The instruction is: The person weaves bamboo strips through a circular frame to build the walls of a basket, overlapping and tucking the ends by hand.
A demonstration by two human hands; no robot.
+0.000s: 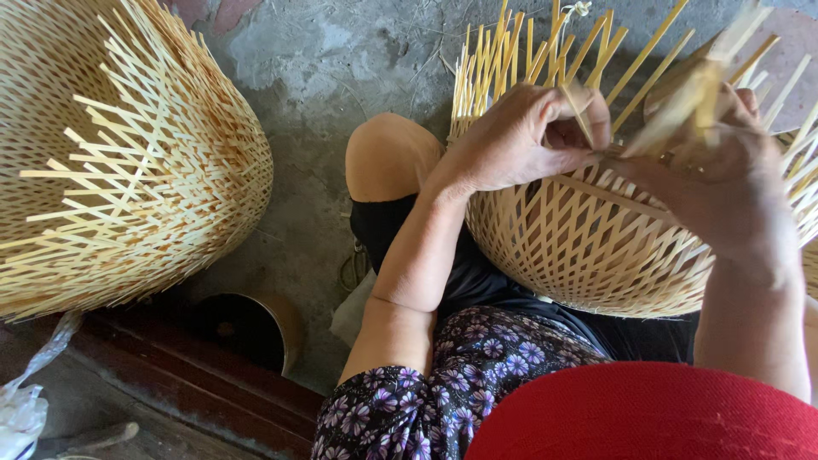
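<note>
A half-woven bamboo basket (pixel 588 247) rests on my lap, its loose strips standing up along the far rim. My left hand (pixel 528 136) sits on that rim, fingers pinched around a thin bamboo strip (pixel 582 115). My right hand (pixel 724 170) is at the rim to the right, closed on a bundle of bamboo strips (pixel 682 106) that looks blurred. Both hands are close together, almost touching, above the lattice wall of the basket.
A second, larger woven bamboo basket (pixel 119 162) lies on its side at the left. Below it are a dark round tin (pixel 247 328), a reddish wooden edge (pixel 170 375) and a clear plastic bag (pixel 21 409). The floor (pixel 341 60) is rough grey concrete.
</note>
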